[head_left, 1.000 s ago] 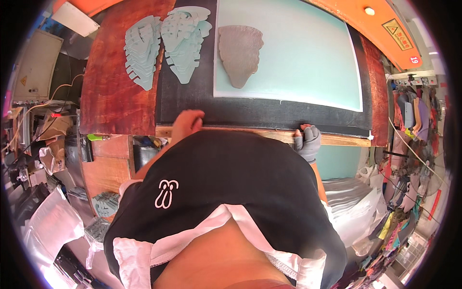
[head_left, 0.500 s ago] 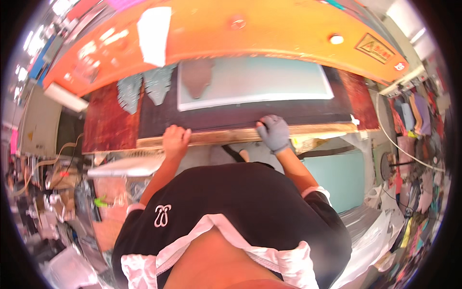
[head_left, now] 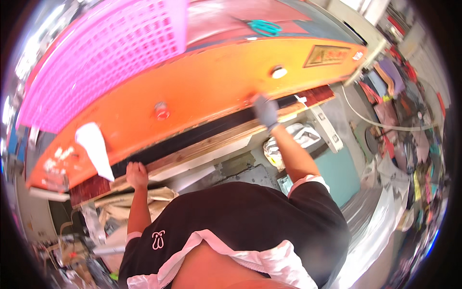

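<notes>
The black-topped wooden board (head_left: 192, 149) shows as a narrow strip under the front of a big orange machine (head_left: 211, 96). At the strip's left end my left hand (head_left: 137, 175) is bare, its fingers curled over the board's front edge. My right hand (head_left: 265, 111), in a grey glove with bare fingertips, is raised against the machine's lower front, near the strip's right end. Motion smears its fingers, so their pose is unclear. A red round button (head_left: 162, 111) and a pale knob (head_left: 279, 72) sit on the orange face.
A pink plastic basket (head_left: 120, 53) and teal-handled scissors (head_left: 264, 28) lie on top of the machine. White paper (head_left: 95, 149) hangs on its front. Below the board are a crumpled white bag (head_left: 298, 139) and a teal panel (head_left: 337, 171). Coloured scraps (head_left: 409, 154) pile at the right.
The view has tilted and turned. The board has gone farther under the orange machine, which now hides the pale sheet and cut pieces. My right hand has left the board's front edge for the machine's front.
</notes>
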Motion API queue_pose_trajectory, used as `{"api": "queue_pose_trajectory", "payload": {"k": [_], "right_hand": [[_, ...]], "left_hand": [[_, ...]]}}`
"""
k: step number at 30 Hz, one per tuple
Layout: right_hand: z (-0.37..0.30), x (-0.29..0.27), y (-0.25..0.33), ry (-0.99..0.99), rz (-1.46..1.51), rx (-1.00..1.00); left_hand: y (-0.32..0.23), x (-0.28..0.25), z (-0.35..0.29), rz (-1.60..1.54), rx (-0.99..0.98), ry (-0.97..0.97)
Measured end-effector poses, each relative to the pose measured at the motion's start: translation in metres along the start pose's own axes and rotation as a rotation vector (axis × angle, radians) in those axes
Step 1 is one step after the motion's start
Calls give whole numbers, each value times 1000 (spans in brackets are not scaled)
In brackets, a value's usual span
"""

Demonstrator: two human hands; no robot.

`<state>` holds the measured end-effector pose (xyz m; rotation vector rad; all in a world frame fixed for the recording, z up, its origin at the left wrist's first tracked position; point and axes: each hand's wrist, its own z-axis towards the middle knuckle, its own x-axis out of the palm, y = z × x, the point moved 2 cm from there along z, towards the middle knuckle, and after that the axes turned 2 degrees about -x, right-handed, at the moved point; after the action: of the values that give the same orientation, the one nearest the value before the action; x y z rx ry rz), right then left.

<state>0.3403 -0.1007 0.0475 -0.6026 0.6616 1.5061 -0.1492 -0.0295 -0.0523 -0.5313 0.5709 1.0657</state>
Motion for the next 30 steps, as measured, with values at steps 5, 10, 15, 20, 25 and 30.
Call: {"api": "queue_pose_trajectory", "payload": {"k": [5,10,15,20,25,30], "right_hand": [[-39,62,35,346,189,-166],[-26,72,26,429,242,-117],[-50,51,34,434,114,-84],[-79,56,36,375,172,-66],[-122,24,61,190,207,-146],[-172,-48,95,156,175,40]], "left_hand": [[7,29,20,9,19,58],[2,38,19,5,34,83],[0,31,10,-96,-32,122],[4,17,-8,-227,-92,174],[-14,-35,-52,-156,-105,138],[-25,-111,-102,-214,-53,255]]}}
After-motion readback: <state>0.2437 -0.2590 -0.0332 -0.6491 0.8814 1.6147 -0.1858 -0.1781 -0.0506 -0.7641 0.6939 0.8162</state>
